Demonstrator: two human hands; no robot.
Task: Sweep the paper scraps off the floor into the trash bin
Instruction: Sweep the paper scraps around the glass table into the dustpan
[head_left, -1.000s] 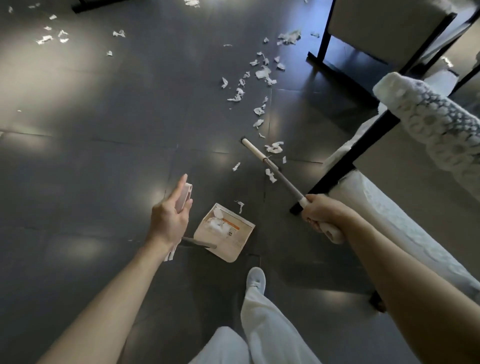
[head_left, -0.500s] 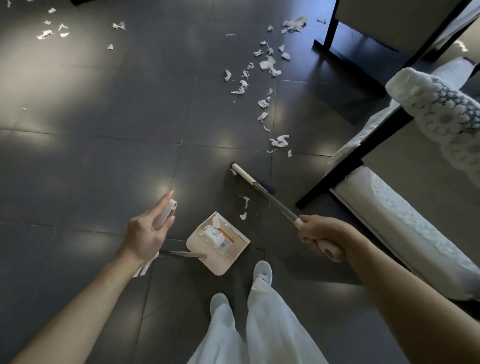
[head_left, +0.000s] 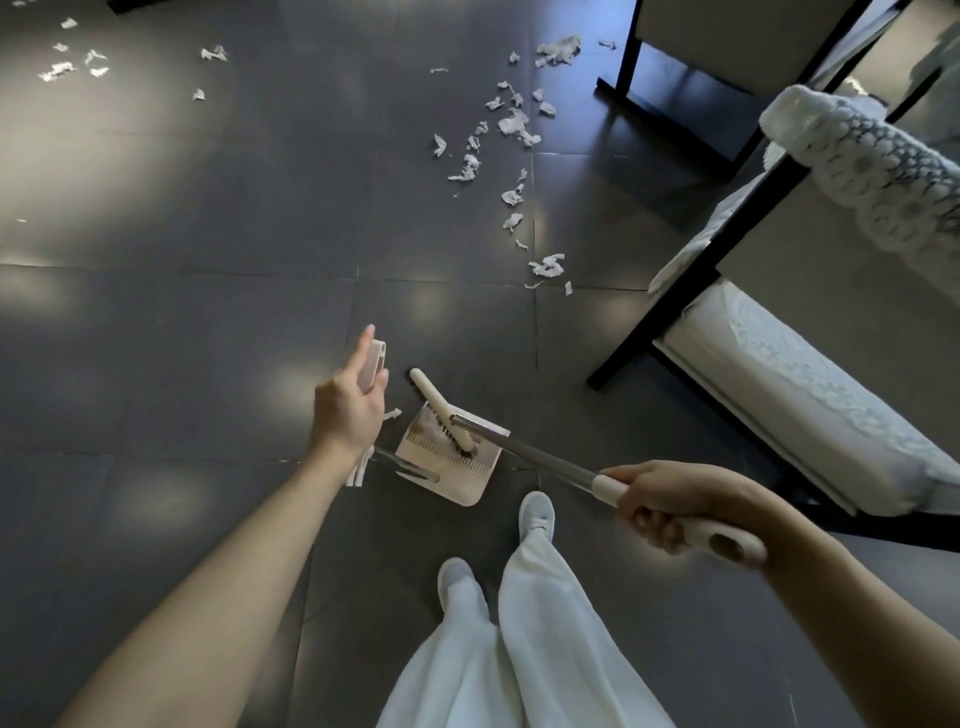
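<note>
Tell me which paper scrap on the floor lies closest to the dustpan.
The small scrap beside the dustpan's front corner, next to the left hand; the other scraps lie well beyond the broom head.

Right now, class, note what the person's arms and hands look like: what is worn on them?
Nothing is worn on them. The left forearm and right forearm are bare, with no sleeve in view. The left hand and right hand have no gloves, and no watch, bracelet or ring shows. Lower down, white trousers and pale shoes.
</note>
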